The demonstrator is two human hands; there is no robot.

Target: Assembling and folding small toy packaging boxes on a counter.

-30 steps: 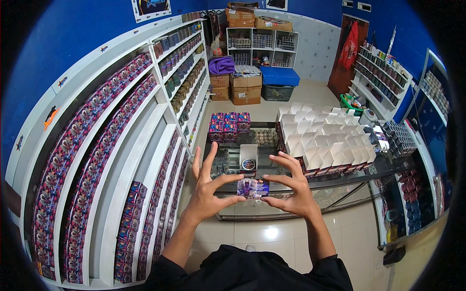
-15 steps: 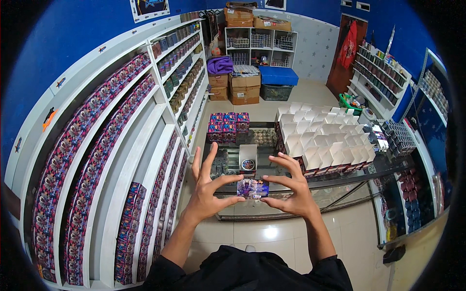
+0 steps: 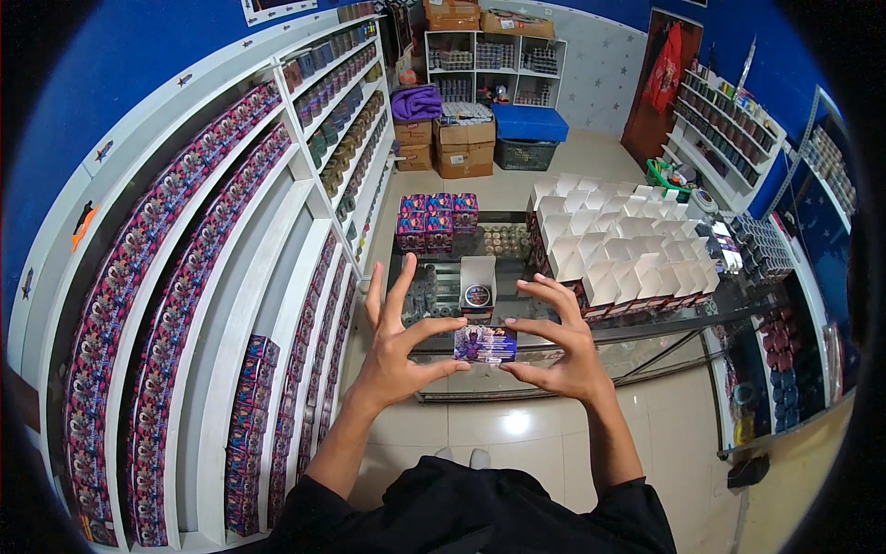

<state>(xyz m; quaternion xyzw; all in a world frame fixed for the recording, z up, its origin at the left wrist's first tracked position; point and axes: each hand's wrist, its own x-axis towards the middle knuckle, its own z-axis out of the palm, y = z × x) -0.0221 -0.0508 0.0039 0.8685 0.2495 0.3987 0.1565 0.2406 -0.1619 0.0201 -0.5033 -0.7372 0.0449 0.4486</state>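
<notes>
We note both forearms [image 3: 616,443] rising from the near edge out of black sleeves [image 3: 637,517], slanting inward so that the hands meet at mid-scene. Left hand [image 3: 406,346]: palm turned inward, index and thumb pointing right, the other fingers fanned up and spread apart. Right hand [image 3: 561,342]: much the same pose reversed, its spare fingers bent and reaching to the far left.

Grip, left: index and thumb parted only by the height of the card [image 3: 485,344], tips at its upper and lower edges by the left end. Grip, right: same pinch near the right end. We see the card held level between the two, its printed purple face towards us, in front of the surface [image 3: 683,328] at its near side.

Just beyond the card we log an open box [image 3: 478,270], flap up, with a round tin [image 3: 477,295] showing in it. Far left of that, closed boxes [image 3: 438,226] stand stacked; to the right, open boxes [image 3: 628,245] crowd in rows, white flaps raised. Left of us, tall shelves [image 3: 305,198] carry more patterned boxes [image 3: 97,369].
</notes>
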